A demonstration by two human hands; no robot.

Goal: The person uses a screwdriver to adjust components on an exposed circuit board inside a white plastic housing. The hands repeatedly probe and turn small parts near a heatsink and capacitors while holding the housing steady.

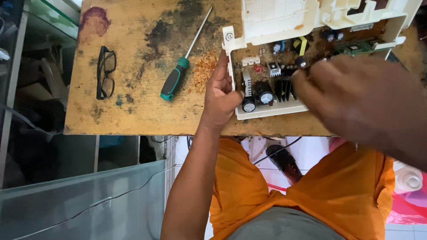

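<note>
- Circuit board [275, 84] sits in its cream plastic housing [284, 20] at the worktop's [133, 111] near right edge, components exposed.
- Your left hand [222, 95] braces the housing's left rim, fingers pressed together, thumb on the board's corner.
- Your right hand [356, 98] hovers blurred over the black heatsink [284, 89]; finger state cannot be told.
- Judged: cover opened; board still seated.
- Green-handled screwdriver [178, 75] and black glasses [106, 72] lie leftward, with open room between.

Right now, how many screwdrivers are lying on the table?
1. The green-handled screwdriver lies on the wooden table, between the glasses and the left hand. Others may be hidden under the right hand.
</note>
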